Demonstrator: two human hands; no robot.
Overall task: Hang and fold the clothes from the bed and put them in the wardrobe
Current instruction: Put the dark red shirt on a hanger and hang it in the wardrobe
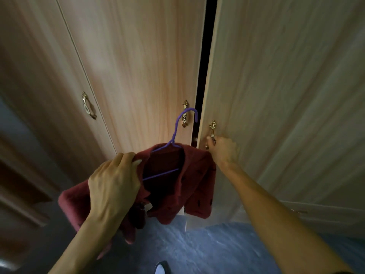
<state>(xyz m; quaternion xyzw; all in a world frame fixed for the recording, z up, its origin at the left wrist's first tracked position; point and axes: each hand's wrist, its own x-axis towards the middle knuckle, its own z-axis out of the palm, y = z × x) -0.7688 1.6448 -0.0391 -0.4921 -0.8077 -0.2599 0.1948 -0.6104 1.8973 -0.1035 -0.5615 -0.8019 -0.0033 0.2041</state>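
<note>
The right hand [222, 150] is reaching forward, arm stretched out, fingers curling round the brass handle [212, 131] of the right wardrobe door [286, 95], which is standing ajar with a dark gap beside it. The left hand [113, 182] is gripping the shoulder of the maroon shirt [189, 186] on its purple hanger [177, 127], holding it up just in front of the doors, hook pointing at the gap

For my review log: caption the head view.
Left hand holds maroon shirt on purple hanger; right hand grips wardrobe door handle.
</note>
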